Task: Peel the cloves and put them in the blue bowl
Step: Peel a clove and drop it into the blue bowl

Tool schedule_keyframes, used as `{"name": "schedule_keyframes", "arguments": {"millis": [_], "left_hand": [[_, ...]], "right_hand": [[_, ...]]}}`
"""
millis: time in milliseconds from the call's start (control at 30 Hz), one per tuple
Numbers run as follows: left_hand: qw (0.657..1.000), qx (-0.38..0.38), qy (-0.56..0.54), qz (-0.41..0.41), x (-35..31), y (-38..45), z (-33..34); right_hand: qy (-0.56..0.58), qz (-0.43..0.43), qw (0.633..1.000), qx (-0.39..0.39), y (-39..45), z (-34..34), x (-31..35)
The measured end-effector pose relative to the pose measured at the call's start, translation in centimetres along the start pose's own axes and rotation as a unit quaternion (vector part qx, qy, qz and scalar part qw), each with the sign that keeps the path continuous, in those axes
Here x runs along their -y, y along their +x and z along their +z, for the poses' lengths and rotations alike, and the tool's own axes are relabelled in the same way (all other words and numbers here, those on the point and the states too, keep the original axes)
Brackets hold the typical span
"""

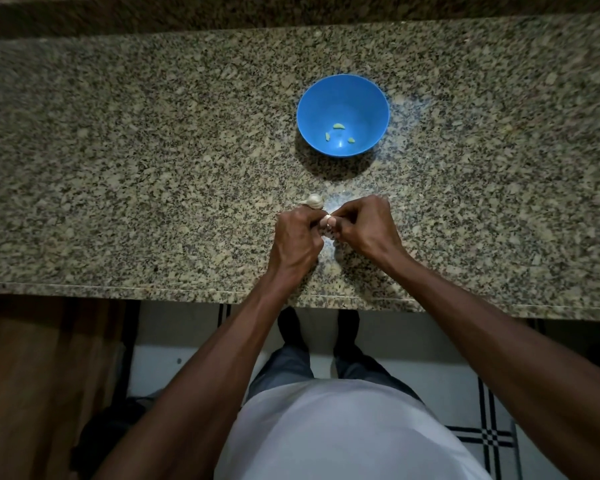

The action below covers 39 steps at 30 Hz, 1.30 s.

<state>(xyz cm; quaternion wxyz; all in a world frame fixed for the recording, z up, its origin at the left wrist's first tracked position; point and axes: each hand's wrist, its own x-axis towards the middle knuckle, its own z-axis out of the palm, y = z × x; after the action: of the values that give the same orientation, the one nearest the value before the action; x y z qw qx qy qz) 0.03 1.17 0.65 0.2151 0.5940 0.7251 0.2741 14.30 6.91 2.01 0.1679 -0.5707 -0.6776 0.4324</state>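
I see both hands meeting over the near part of the granite counter [153, 168], just in from its front edge. The left hand [297, 237] has its fingers curled around a pale garlic clove [326, 224], and the right hand [364, 226] pinches the same clove from the other side, thumb and fingertips pressed to it. Only a small bit of the clove shows between the fingers, so I cannot tell how much skin is on it.

Just beyond the left hand's knuckles lies a garlic bulb [313, 201], whitish, resting on the counter with its stalk end pointing left. It sits close to the fingers; I cannot tell whether it touches them.

Farther back, well apart from the hands, the blue bowl [326, 95] stands upright on the counter. Three peeled cloves [338, 126], yellowish, lie apart from one another on its bottom.

Below the counter edge I see a white shirt [343, 427], grey trousers, dark shoes and a light tiled floor [430, 358] with dark lines.
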Motion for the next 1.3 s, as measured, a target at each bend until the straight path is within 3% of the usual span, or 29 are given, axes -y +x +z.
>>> {"name": "schedule_keyframes", "arguments": {"millis": [200, 333, 500, 733, 967, 1133, 1300], "left_hand": [[0.998, 0.048, 0.046, -0.001, 0.4, 0.4, -0.1], [0.997, 0.07, 0.019, -0.027, 0.2, 0.5, -0.8], [0.988, 0.077, -0.061, -0.117, 0.9, 0.9, -1.3], [0.962, 0.069, -0.2, -0.173, 1.1, 1.0, -1.6], [0.94, 0.044, -0.286, -0.182, 1.2, 0.1, -1.5], [0.927, 0.045, -0.313, -0.201, 1.2, -0.1, -1.4], [0.926, 0.029, -0.329, -0.183, 1.0, -0.3, -1.5]], "right_hand": [[-0.107, -0.089, 0.99, -0.008, 0.2, 0.5, -0.1], [-0.154, -0.128, 0.98, 0.002, 0.5, 0.7, -0.4], [-0.162, -0.151, 0.975, -0.004, 0.1, 0.5, -0.3], [-0.091, -0.133, 0.987, -0.013, 0.0, -0.1, 0.1], [0.008, -0.022, 0.999, 0.033, -0.4, -0.8, -1.1], [-0.061, -0.062, 0.995, 0.039, -0.2, -0.9, -1.4], [0.079, 0.023, 0.997, -0.009, 0.4, -1.2, -1.0]]}}
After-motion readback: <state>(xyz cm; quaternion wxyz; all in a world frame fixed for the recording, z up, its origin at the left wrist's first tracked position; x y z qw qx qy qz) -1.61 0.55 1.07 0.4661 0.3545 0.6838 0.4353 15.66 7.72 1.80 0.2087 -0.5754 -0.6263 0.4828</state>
